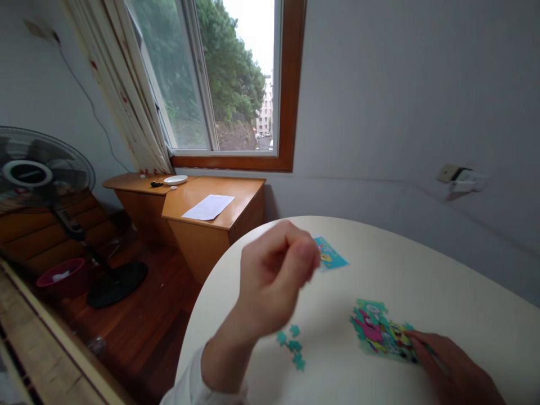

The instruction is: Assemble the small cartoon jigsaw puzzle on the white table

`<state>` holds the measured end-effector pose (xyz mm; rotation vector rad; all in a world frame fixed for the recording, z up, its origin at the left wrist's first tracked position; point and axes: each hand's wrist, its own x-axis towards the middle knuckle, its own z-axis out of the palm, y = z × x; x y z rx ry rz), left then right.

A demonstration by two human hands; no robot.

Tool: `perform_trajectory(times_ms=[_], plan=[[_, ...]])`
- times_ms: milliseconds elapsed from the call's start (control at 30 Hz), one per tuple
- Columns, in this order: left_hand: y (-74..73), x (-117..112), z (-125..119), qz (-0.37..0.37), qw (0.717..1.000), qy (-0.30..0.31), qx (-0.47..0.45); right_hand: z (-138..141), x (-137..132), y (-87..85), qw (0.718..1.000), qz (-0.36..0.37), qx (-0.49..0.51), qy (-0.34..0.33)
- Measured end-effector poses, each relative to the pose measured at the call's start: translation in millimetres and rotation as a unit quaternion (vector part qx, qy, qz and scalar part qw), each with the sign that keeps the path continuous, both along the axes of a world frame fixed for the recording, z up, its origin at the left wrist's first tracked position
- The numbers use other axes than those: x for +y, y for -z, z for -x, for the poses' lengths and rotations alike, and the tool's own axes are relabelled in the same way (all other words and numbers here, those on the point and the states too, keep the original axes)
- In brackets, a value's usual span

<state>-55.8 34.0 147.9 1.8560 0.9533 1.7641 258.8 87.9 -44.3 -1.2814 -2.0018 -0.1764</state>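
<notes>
A partly assembled jigsaw puzzle (pixel 373 332) with cartoon figures on a green ground lies on the white round table. At its right edge is my right hand (pixel 455 365), index fingertip touching the puzzle. A bit of green shows between its fingers and looks like a puzzle piece. My left hand (pixel 276 275) is raised over the table, fingers curled into a fist with the thumb against them. Whatever it may hold is hidden. Below it, several loose green puzzle pieces (pixel 294 345) lie in a small group. A blue picture card (pixel 331 256) lies farther back, partly covered by my left hand.
The white table (pixel 405 264) curves close to the wall, which has a socket with a plug (pixel 464 179). Beyond its left side stands a wooden desk (pixel 244 194) with a paper sheet (pixel 208 207) and a white plate (pixel 175 180). A standing fan (pixel 63 214) and a red basin (pixel 63 278) are at left.
</notes>
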Motion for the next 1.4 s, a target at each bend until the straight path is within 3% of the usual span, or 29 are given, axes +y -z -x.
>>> perform_trajectory(times_ms=[100, 167, 233, 267, 300, 433, 633, 1000, 1400], plan=[[-13.5, 43.7, 16.7, 0.043, 0.997, -0.058, 0.017, 2.2, -0.9, -4.9, 1.0, -0.007, -0.015, -0.023], [-4.9, 72.6, 33.2, 0.111, 0.979, -0.122, 0.118, 2.8, -1.4, -7.0, 1.0, -0.001, -0.014, -0.021], [14.1, 94.8, 50.5, 0.202, 0.93, -0.171, 0.256, 3.4, -1.9, -8.7, 1.0, 0.006, -0.011, -0.022], [25.4, 103.0, 58.8, 0.249, 0.892, -0.184, 0.331, 3.9, -2.2, -9.4, 1.0, 0.009, -0.009, -0.024], [36.7, 109.4, 66.7, 0.3, 0.846, -0.18, 0.402, 4.3, -2.5, -10.0, 1.0, 0.012, -0.006, -0.025], [72.3, 123.9, 92.5, 0.392, 0.78, -0.122, 0.471, 5.8, -3.3, -11.3, 1.0, 0.012, -0.004, -0.026], [90.5, 130.1, 104.6, 0.479, 0.704, -0.033, 0.522, 5.5, -3.7, -11.3, 1.0, 0.003, -0.01, -0.022], [92.1, 124.4, 73.6, 0.469, 0.679, 0.0, 0.565, 4.5, -4.2, -9.5, 0.999, -0.012, -0.019, -0.026], [99.9, 131.3, 69.0, 0.44, 0.716, -0.002, 0.542, 4.6, -3.5, -8.8, 0.999, -0.022, -0.01, -0.034]])
